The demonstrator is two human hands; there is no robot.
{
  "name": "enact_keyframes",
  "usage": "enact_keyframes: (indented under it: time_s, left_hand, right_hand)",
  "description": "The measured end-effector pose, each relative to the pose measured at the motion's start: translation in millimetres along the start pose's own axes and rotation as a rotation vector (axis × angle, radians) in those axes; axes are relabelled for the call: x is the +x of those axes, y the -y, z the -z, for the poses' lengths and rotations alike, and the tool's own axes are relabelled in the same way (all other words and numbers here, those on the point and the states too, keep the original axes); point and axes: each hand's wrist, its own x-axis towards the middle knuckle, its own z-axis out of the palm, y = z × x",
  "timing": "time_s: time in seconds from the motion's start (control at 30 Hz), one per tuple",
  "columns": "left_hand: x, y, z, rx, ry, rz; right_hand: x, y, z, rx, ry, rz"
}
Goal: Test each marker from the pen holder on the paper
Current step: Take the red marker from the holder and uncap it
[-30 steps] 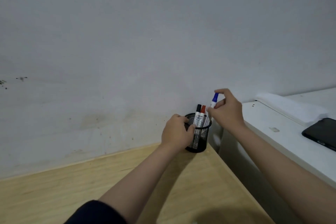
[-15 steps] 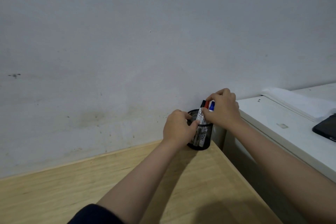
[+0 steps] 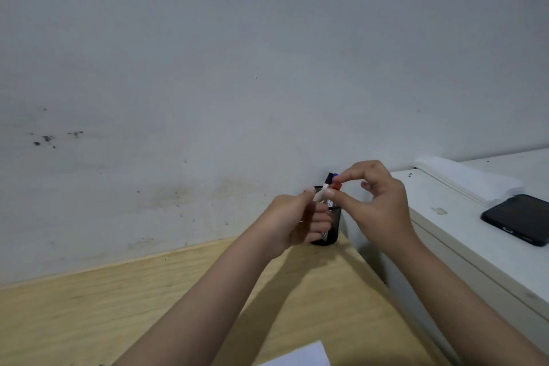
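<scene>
A black mesh pen holder [image 3: 330, 239] stands at the far corner of the wooden desk [image 3: 118, 306], against the wall. My left hand [image 3: 292, 221] is wrapped around its left side. Three markers stick out of it: one with a black cap [image 3: 329, 178], one with a blue cap [image 3: 335, 175] just showing behind, and a red-capped marker [image 3: 336, 186]. My right hand [image 3: 377, 205] pinches the red cap between thumb and forefinger. A corner of white paper [image 3: 303, 357] shows at the bottom edge.
A white cabinet [image 3: 445, 235] stands to the right of the desk, slightly higher. On it lie a black phone [image 3: 517, 218] and a folded white stack [image 3: 469, 184]. A grey wall [image 3: 237, 68] closes the far side.
My right hand lowered the blue marker into the holder and let it go, then moved onto the red cap. My left hand stayed on the holder.
</scene>
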Motion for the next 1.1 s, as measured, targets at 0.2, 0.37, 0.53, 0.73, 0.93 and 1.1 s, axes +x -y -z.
enact_keyframes:
  time_s: [0.2,0.37,0.53,0.73,0.93,1.1]
  left_hand:
    - [-70.6,-5.5,-1.9,-0.272,0.064,0.021]
    - [-127.7,-4.1,9.1,-0.030,-0.038,-0.221]
    - [-179.3,1.6,19.7,0.214,-0.045,-0.473]
    - [-218.9,13.5,44.7,0.286,-0.238,-0.584]
    - [-246.5,19.7,61.3,0.337,-0.401,-0.624]
    - [-260.1,25.8,67.6,0.409,-0.460,-0.673]
  right_hand:
    - [-65.3,48.2,8.7,0.106,0.080,0.086]
    - [-90.2,86.9,17.6,0.146,0.111,0.041]
    - [-97.5,122.3,0.0,0.383,0.034,-0.220]
    - [-111.7,151.6,-16.5,0.535,0.060,-0.241]
    - [-130.9,169.3,-32.4,0.588,0.166,-0.208]
    - [-139.9,167.0,-42.8,0.622,0.307,-0.237]
